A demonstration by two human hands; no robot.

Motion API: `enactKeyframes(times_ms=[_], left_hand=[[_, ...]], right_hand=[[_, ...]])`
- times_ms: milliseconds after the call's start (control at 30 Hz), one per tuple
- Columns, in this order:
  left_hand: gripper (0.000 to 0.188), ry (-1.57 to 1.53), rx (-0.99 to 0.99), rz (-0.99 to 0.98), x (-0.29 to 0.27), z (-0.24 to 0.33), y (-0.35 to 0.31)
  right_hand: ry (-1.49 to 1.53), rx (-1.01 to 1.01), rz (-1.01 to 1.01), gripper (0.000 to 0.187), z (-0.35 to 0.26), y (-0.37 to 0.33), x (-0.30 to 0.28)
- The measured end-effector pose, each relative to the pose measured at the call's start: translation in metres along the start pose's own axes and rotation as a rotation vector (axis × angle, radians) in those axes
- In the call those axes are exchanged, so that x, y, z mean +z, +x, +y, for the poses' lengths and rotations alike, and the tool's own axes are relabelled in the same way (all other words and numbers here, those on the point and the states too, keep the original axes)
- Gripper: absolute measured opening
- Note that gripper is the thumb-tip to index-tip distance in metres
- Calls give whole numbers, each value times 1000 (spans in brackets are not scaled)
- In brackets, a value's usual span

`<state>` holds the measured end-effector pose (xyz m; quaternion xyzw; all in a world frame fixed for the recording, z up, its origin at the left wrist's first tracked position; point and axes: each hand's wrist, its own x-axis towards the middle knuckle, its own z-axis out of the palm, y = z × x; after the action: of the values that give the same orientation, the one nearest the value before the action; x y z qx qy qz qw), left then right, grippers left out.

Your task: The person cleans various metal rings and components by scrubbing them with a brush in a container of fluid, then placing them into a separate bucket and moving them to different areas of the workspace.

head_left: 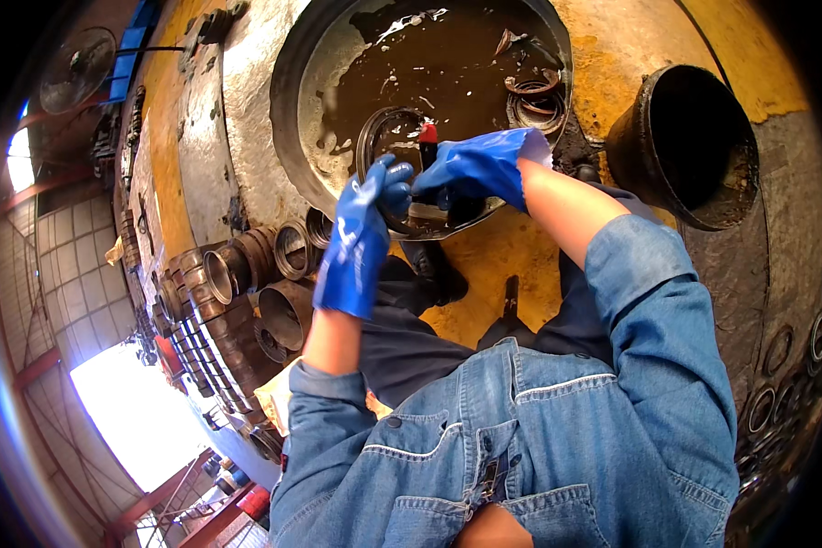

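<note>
Both my hands wear blue rubber gloves and are over a wide round basin (pixel 287 137) of dark, dirty liquid. My left hand (pixel 363 215) has its fingers curled at the near left edge of a dark metal ring (pixel 366 144), which is tilted over the basin's near side. My right hand (pixel 479 169) is closed round a tool with a black handle and red end (pixel 427 133). The tool's working end is hidden below the glove. Inside the basin, several rusty rings (pixel 537 105) lie against the right wall.
To the right stands a large black, open-topped drum (pixel 699 146). Metal rings and cylinders (pixel 251 260) crowd the floor at the left. More rings (pixel 763 406) lie on the dark floor at the far right. My boot (pixel 438 274) is close to the basin.
</note>
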<state>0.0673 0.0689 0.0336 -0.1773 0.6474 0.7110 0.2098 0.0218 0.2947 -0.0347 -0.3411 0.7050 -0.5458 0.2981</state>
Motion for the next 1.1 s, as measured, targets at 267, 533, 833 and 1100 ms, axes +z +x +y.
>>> enactKeyframes(times_ms=[267,533,833,1100], left_hand=[[51,-5,169,16,17,-3,-7],[36,789,-67,-355,12,94,78],[51,101,-74,-112,8,45,16],[48,34,199,24,14,-23,-8]], right_hand=[[-13,17,9,25,-13,-12,-8],[-245,519,204,39,-9,22,14],[-17,517,82,42,-26,6,-1],[-36,-94,32,24,23,-5,-5]])
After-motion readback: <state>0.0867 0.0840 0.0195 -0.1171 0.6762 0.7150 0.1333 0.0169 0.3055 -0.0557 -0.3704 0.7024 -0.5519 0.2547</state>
